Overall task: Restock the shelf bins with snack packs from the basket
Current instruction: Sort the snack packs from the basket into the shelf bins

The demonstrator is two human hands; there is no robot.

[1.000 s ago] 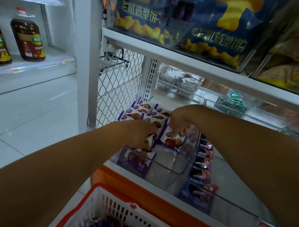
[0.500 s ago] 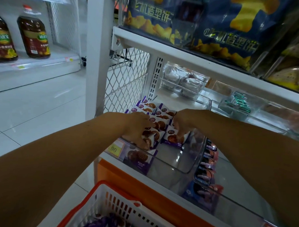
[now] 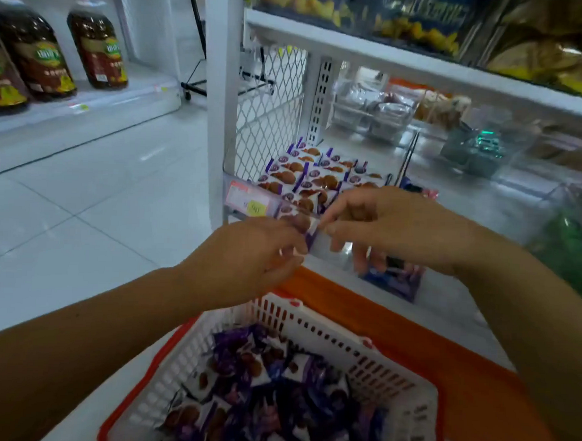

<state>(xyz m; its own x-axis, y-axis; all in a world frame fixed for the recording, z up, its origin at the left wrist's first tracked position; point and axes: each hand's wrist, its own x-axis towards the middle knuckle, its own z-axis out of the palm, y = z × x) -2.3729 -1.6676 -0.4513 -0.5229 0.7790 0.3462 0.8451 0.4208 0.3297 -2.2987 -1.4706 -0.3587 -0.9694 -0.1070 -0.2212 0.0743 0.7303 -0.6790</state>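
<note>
Purple-and-white snack packs [image 3: 313, 178] stand in rows in a clear shelf bin [image 3: 230, 181] at the shelf's left end. Both hands hover at the bin's front edge. My right hand [image 3: 393, 224] pinches the top corner of the frontmost snack pack [image 3: 313, 228]. My left hand [image 3: 255, 252] has its fingers curled against the same pack's lower edge. Motion blur hides the exact grip. Below the hands a white basket with a red rim [image 3: 315, 324] holds several loose purple packs [image 3: 275, 403].
A white post [image 3: 218, 100] and a mesh panel [image 3: 271, 112] bound the bin on the left. Neighbouring bins hold silver packs [image 3: 371, 113], green packs [image 3: 479, 145] and dark packs [image 3: 393, 284]. Chip bags [image 3: 418, 22] fill the upper shelf. Oil bottles [image 3: 97, 45] stand far left.
Both hands have drawn back from deep among the packs to the bin's front edge. The view has tipped down, so the basket and its packs now show.
</note>
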